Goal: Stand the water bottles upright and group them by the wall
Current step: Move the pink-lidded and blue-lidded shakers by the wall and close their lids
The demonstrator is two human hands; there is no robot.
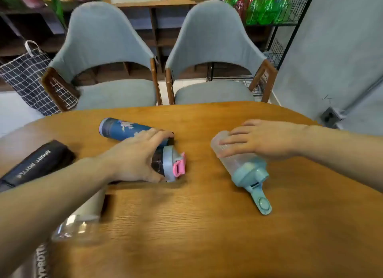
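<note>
Several bottles lie on their sides on the wooden table (207,236). My left hand (134,155) wraps around a dark bottle with a grey lid and pink flip cap (173,166). Just behind it lies a blue floral bottle (122,128). My right hand (263,139) rests on top of a clear bottle with a teal lid (246,170), its strap loop pointing toward me. A black sport bottle (35,163) lies at the left edge. A clear bottle (76,228) sits partly hidden under my left forearm.
Two grey chairs (107,56) (213,50) stand at the table's far side. The grey wall (335,60) runs along the right, with a socket box (331,116) near the table edge. A checked fabric basket (27,77) stands far left. A wire rack holds green bottles (261,6).
</note>
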